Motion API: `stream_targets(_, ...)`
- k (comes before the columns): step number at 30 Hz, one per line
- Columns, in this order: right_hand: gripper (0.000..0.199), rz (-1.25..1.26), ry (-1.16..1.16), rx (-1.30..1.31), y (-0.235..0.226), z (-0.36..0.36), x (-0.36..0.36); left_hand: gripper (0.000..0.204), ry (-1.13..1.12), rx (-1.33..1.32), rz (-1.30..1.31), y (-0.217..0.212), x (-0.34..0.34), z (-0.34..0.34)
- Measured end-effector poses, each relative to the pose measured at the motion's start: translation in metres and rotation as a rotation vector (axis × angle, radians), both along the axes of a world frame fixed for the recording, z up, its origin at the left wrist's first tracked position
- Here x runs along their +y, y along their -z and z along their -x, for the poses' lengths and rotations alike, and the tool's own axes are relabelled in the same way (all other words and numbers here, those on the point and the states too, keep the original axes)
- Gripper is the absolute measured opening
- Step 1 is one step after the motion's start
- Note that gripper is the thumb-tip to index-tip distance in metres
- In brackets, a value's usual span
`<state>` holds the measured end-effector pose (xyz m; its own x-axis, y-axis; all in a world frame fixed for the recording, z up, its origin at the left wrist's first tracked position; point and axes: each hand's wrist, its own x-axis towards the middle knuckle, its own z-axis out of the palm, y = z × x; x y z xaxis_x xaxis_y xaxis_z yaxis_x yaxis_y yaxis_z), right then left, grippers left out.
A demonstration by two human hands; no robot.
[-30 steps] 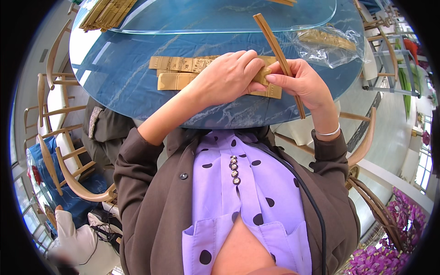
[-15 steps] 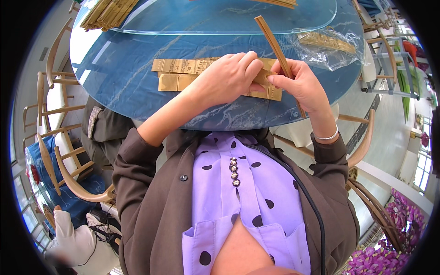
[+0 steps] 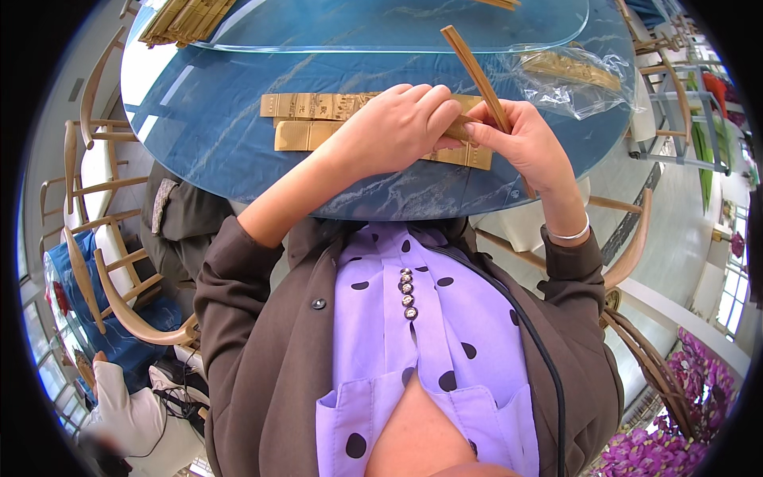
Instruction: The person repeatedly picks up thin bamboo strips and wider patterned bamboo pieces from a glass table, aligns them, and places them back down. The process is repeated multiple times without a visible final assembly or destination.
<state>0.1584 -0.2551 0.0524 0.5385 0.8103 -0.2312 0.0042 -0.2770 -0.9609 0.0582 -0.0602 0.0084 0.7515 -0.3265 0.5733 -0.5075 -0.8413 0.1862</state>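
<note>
A pair of brown wooden chopsticks (image 3: 475, 71) stands tilted in my right hand (image 3: 526, 147), its upper ends leaning left and its lower ends coming out below the palm. With thumb and fingers this hand also pinches one end of a brown paper chopstick sleeve (image 3: 458, 127). My left hand (image 3: 401, 131) is closed on the sleeve's other end, its fingertips partly hidden behind the knuckles. Beneath both hands, several flat gold-brown sleeves (image 3: 296, 136) lie overlapping on the blue tabletop (image 3: 238, 151). My left hand covers their middle.
Beyond my right hand lies a clear plastic bag (image 3: 556, 99) with brown sleeves inside. A raised glass disc (image 3: 381, 32) carries a pile of sleeves (image 3: 191, 20) at far left and more sticks (image 3: 501, 4) at the top. Wooden chairs (image 3: 632, 238) stand around the table.
The sleeve between my hands has tilted and looks narrower. My hands have shifted only slightly, and the chopsticks remain in my right hand.
</note>
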Motion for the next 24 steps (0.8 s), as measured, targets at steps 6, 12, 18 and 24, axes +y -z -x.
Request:
stream_targets(6, 0.032, 0.156, -0.025, -0.205, -0.024, -0.006, -0.017, 0.038, -0.057, 0.039, 0.011, 0.004, 0.007, 0.001)
stream_targets(12, 0.041, 0.232, 0.071, -0.539, -0.029, -0.002, -0.042, 0.036, -0.116, -0.018, -0.019, 0.001, 0.011, 0.000)
stream_targets(18, 0.024, 0.176, 0.163, -1.118, -0.028, 0.006, -0.042, 0.036, -0.093, 0.020, 0.047, 0.001, 0.011, 0.000)
stream_targets(24, 0.023, 0.113, 0.196, -1.251, -0.026, 0.004, -0.042, 0.035, -0.104, 0.015, 0.057, 0.000, 0.012, -0.001)
